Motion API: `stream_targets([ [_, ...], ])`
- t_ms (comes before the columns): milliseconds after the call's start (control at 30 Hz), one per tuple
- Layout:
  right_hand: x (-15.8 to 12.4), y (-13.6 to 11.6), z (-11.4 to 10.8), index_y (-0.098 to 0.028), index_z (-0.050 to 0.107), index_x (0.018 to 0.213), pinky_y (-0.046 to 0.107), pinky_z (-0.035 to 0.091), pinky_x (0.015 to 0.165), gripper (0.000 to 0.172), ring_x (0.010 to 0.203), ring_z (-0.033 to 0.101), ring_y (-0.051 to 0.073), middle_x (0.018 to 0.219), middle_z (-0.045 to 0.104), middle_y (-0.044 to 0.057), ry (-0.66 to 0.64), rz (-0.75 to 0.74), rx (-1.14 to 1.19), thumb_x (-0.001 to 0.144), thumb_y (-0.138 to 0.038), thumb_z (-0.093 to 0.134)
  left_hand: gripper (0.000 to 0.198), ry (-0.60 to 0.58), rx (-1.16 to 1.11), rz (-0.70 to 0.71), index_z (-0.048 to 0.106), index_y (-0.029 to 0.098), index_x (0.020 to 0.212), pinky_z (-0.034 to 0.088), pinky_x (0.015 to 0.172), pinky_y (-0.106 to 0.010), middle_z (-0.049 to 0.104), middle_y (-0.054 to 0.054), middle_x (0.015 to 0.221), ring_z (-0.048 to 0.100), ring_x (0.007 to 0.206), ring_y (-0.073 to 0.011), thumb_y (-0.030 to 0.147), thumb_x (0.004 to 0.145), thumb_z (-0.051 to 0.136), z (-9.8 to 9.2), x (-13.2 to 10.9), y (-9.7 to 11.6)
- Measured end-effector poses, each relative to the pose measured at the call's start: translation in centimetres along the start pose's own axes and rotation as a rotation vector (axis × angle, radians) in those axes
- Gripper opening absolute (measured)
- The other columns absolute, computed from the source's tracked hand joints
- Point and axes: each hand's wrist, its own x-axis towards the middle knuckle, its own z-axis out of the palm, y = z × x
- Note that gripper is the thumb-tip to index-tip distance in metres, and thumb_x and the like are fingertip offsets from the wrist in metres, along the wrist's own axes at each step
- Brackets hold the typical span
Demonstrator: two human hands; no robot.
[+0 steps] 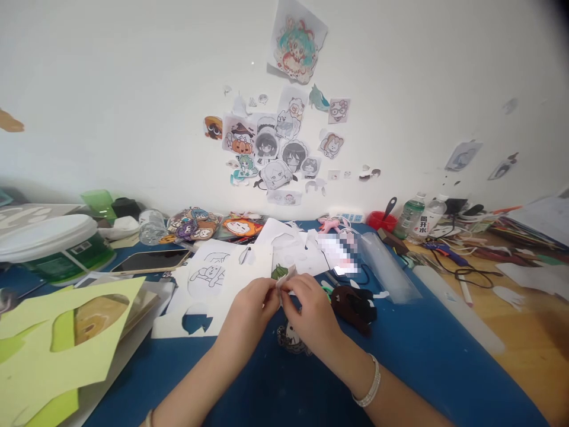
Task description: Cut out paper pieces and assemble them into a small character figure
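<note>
My left hand (pixel 249 308) and my right hand (pixel 311 311) meet above the blue mat (pixel 413 350), both pinching a small white paper cut-out (pixel 285 279) with a green printed part. The fingers of both hands are closed on it. A round printed sticker figure (pixel 291 343) lies on the mat just under my right hand. A beaded bracelet (pixel 371 385) is on my right wrist. White sheets with cut-out holes and a line drawing (pixel 208 276) lie just beyond my left hand.
Light green cut paper (pixel 57 350) lies at the left, with a white-lidded green tub (pixel 48 246) and a phone (pixel 149 260) behind. A dark brown plush (pixel 355 305), clear plastic rolls (pixel 386 267), water bottles (pixel 411 216) and cables sit right. Stickers cover the wall (pixel 275 142).
</note>
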Motion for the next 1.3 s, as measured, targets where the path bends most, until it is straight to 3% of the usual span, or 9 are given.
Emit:
stream_targets([
  [433, 0.12, -0.16, -0.25, -0.017, 0.053, 0.074, 0.034, 0.046, 0.065, 0.014, 0.073, 0.052, 0.021, 0.073, 0.058, 0.007, 0.004, 0.038, -0.013, 0.082, -0.010, 0.043, 0.016, 0.011, 0.020, 0.092, 0.055, 0.019, 0.076, 0.047, 0.058, -0.025, 0.060, -0.001, 0.068, 0.059, 0.063, -0.0145, 0.022, 0.083, 0.041, 0.03, -0.29, 0.26],
  [1300, -0.08, -0.31, -0.05, -0.017, 0.050, 0.074, 0.035, 0.044, 0.068, 0.016, 0.077, 0.049, 0.021, 0.076, 0.056, 0.007, -0.079, 0.069, -0.032, 0.076, -0.005, 0.040, 0.015, -0.039, -0.007, -0.022, 0.057, 0.019, 0.077, 0.048, 0.058, -0.027, 0.062, -0.002, 0.069, 0.060, 0.063, -0.0159, 0.027, 0.081, 0.044, -0.01, -0.14, 0.18],
])
